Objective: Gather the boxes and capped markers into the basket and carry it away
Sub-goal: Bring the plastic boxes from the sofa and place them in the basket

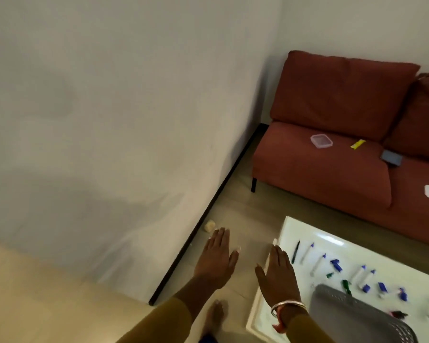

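Several white markers (318, 262) with blue caps lie scattered on a glossy white table (290, 231) at the lower right, with loose blue and green caps among them. A grey perforated basket (357, 315) stands on the table's near side. My left hand (217, 258) is stretched out flat over the floor, left of the table, holding nothing. My right hand (279, 273) is flat and empty over the table's left edge, a bangle on its wrist. No boxes can be made out on the table.
A red sofa (332, 157) stands behind the table, carrying a clear plastic lid (321, 141), a yellow packet (357, 144) and a dark blue flat object (391, 157). A white wall with a black skirting runs along the left. A small beige thing (209, 225) lies on the floor.
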